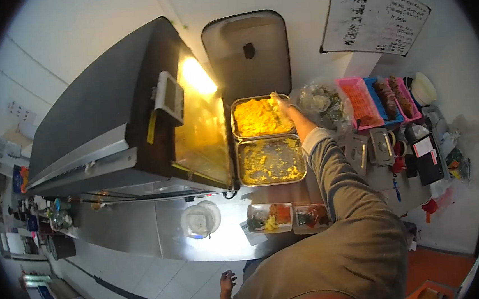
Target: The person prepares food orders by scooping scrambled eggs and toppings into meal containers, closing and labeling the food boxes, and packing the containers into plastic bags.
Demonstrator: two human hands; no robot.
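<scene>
My right hand (284, 107) reaches to the right side of a metal tray (233, 122) heaped with yellow food that looks like scrambled egg (259, 117). Something pale shows at its fingertips, but the fingers are too small and unclear to tell what they hold. Just in front stands a second metal tray (273, 181) with a thin scatter of the same yellow bits. My left hand (227, 281) hangs low beside my body, off the counter's front edge, its fingers loosely bent and apart with nothing in them.
A lit display cabinet (106, 98) stands left of the trays. Two food boxes (274, 229) (312, 231) and a clear round container (200, 220) sit near the counter's front edge. Pink (355, 84) and blue baskets (393, 119), a plastic bag (321, 101) and metal lids (355, 151) lie to the right.
</scene>
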